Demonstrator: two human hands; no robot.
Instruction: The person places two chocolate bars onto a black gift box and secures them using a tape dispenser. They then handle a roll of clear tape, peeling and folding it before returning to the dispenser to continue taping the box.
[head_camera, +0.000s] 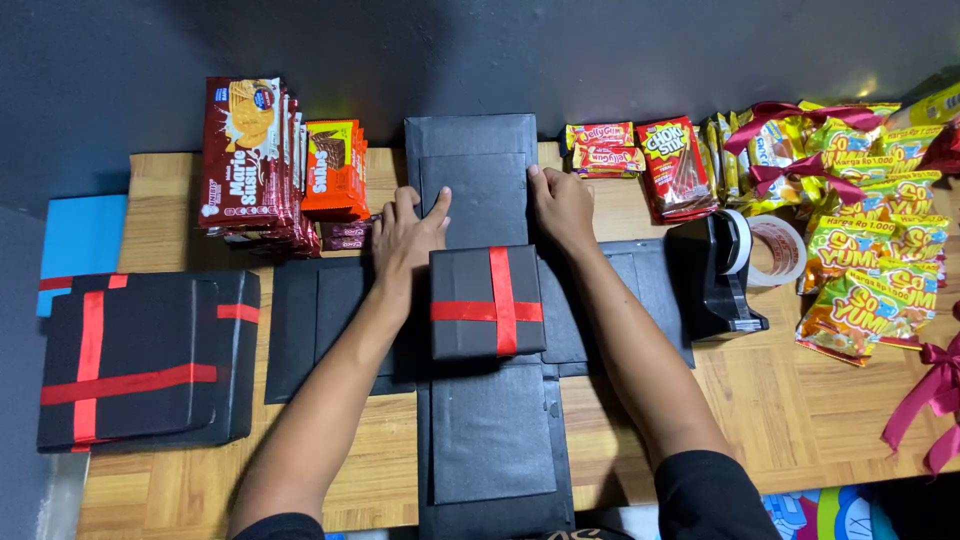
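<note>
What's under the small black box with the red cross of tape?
The small black box sits at the centre of the unfolded black cardboard cross, whose four flaps show around it. The centre panel beneath and anything inside are hidden.

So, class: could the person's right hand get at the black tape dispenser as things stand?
Probably yes. The right hand rests on the black card flap, and only bare flap and table lie between it and the tape dispenser.

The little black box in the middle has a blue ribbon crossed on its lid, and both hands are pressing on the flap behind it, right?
Not quite. The head view shows the ribbon on the little black box is red, not blue. The rest holds: the left hand and right hand both press on the black flap behind it.
</note>
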